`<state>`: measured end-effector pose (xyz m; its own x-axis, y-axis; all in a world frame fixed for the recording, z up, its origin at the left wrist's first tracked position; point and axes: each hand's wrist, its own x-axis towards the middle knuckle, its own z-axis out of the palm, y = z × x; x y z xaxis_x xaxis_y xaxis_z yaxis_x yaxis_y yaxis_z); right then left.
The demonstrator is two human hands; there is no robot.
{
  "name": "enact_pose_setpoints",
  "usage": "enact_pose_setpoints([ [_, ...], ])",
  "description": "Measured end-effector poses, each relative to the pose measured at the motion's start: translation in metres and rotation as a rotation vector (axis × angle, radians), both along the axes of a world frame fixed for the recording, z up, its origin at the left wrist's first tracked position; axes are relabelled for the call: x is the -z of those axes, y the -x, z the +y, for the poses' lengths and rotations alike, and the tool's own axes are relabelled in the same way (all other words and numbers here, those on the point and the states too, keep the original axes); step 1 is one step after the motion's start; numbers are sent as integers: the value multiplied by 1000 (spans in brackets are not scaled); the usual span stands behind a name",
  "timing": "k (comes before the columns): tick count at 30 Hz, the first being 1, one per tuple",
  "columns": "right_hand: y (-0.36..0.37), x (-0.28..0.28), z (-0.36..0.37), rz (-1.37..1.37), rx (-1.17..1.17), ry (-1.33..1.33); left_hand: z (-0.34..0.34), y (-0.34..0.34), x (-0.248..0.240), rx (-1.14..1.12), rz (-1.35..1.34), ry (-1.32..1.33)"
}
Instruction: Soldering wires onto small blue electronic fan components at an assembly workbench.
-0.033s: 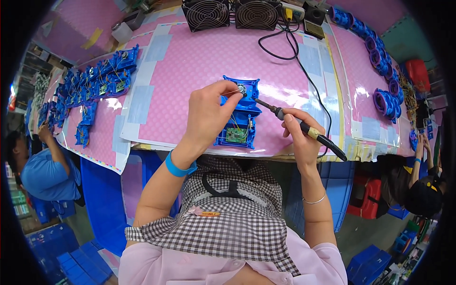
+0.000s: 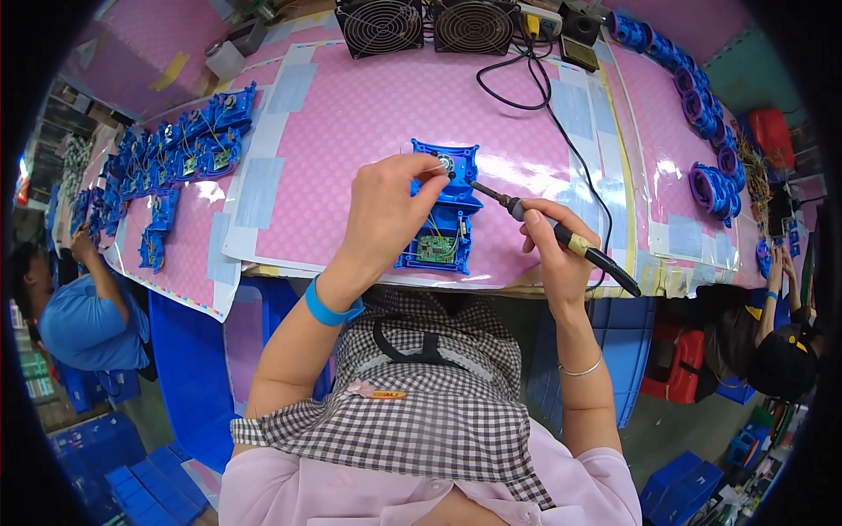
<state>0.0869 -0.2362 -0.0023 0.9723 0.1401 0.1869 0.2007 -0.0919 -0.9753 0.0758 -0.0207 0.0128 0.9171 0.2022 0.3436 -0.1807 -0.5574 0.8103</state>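
On the pink-covered table in front of me lies an opened blue plastic housing (image 2: 458,212) in two joined halves. The far half carries a round speaker (image 2: 446,164); a green circuit board (image 2: 436,249) with thin wires sits in the near half. My left hand (image 2: 386,200) reaches over the housing's left side, thumb and forefinger pinched on a thin wire beside the speaker. Its other fingers are partly hidden. Held like a pen in my right hand (image 2: 560,245) is a soldering iron (image 2: 513,206), its tip close to the far half's right edge; contact I cannot tell.
Several similar blue housings (image 2: 189,145) stand in rows at the left. Blue-purple ring-shaped parts (image 2: 715,193) line the right. Two black fans (image 2: 381,28) and an iron stand (image 2: 580,53) are at the back; a black cord (image 2: 570,131) crosses the table. Co-workers sit on both sides.
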Motion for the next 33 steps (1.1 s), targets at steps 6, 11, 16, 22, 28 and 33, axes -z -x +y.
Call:
enact_pose_setpoints([
  [6, 1, -1, 3, -2, -3, -23, -3, -2, 2, 90, 98, -326],
  [11, 1, -5, 2, 12, -2, -9, -4, -4, 5, 81, 105, -365],
  [16, 2, -6, 0, -13, 14, -16, -6, -5, 3, 75, 86, -357],
  [22, 2, -6, 1, -3, -3, 0, -5, -5, 3, 65, 161, -405],
  [28, 2, -3, 2, -7, -10, -1, -5, -6, 3, 69, 162, -377],
  [33, 2, -4, 3, 18, -12, 5, -6, -6, 3, 59, 176, -390],
])
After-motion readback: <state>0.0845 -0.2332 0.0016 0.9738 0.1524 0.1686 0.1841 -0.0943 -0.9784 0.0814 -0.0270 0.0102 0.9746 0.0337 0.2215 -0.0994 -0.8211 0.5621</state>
